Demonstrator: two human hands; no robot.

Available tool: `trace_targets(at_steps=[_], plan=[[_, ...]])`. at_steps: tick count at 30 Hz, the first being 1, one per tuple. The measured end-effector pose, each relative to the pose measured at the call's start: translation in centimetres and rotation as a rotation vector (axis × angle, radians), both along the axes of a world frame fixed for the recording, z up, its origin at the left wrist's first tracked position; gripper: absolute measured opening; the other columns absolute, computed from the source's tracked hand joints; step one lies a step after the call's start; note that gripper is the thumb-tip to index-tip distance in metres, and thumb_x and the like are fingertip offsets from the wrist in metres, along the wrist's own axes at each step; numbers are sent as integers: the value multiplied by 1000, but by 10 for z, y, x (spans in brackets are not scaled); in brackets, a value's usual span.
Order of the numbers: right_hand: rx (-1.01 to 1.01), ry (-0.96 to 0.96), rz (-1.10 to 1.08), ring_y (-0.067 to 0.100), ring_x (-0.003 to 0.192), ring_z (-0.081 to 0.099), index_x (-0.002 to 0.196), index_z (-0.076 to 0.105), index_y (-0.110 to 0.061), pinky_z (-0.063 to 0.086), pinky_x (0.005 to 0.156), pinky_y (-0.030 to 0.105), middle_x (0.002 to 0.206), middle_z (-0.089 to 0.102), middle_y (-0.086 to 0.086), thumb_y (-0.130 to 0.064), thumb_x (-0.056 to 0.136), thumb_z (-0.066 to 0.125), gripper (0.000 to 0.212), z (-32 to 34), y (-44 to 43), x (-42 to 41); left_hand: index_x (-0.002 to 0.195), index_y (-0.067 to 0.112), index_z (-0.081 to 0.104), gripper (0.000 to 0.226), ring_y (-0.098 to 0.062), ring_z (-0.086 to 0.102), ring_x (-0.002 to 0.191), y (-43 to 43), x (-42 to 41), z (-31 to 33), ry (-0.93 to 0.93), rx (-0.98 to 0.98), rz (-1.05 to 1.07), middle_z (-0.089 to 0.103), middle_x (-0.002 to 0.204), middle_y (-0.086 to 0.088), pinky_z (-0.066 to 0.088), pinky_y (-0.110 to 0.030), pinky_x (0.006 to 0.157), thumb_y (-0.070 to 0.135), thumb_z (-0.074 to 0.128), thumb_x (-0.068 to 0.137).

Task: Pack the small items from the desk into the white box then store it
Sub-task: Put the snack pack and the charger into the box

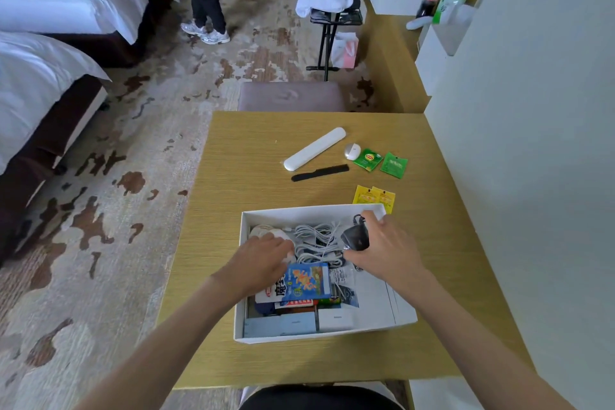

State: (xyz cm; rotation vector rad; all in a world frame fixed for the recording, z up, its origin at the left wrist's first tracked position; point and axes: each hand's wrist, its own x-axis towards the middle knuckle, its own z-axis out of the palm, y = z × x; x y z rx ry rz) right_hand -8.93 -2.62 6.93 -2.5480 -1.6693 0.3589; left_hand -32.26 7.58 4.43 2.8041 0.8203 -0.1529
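**Packing past halfway, box not stored yet**

My R hand [382, 243] has its fingers curled round a small black gadget [356, 236], over the far-right end of the white box [319, 336]. My L hand [263, 260] is down in the box's left side on a white lump; can't tell if it's gripping or pressing. In the box: white cables [316, 236], blue packet [307, 280], misc packs. Out on the desk [249, 176]: long white case [314, 149], black comb [320, 173], round white thing [352, 150], green sachets [367, 159], yellow sachets [372, 198]. Storing comes after those.
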Motion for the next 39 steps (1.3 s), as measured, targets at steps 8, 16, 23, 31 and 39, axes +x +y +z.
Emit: trace_targets(at_steps=[8,16,23,31,39], plan=[[29,-75,-79,29,100,49,124,39,-30,32,74,40,108,51,5,-67,62,55,74,-21,-16,-9,129,16,51,38,-19,49,117,6,61,-4,-236,-71,0,58,126,-3,44,-35,93,26,51,92],[87,-144,-143,29,102,47,129,45,-27,32,80,41,111,55,5,-63,63,52,76,-32,-22,-17,136,22,46,52,-23,52,124,21,122,-30,-1,-282,30,52,139,-1,47,-42,98,29,61,86],[88,-187,-130,30,95,53,124,48,-23,38,76,43,107,58,8,-55,64,59,69,-33,-15,-16,114,17,63,36,-18,60,103,33,114,-40,-17,-395,31,66,113,-1,52,-37,88,29,69,81],[-30,-238,-64,32,117,47,143,31,-14,35,93,43,131,50,15,-54,83,56,76,-47,2,-24,116,17,65,35,-17,64,96,36,86,-36,-71,-427,37,70,112,-1,53,-35,84,25,69,82],[-59,-153,140,34,130,38,145,25,-21,34,103,43,149,25,15,-63,83,53,80,-38,5,-12,130,19,51,54,-15,43,127,33,61,-24,-83,-206,-66,50,138,0,45,-37,99,31,67,81]])
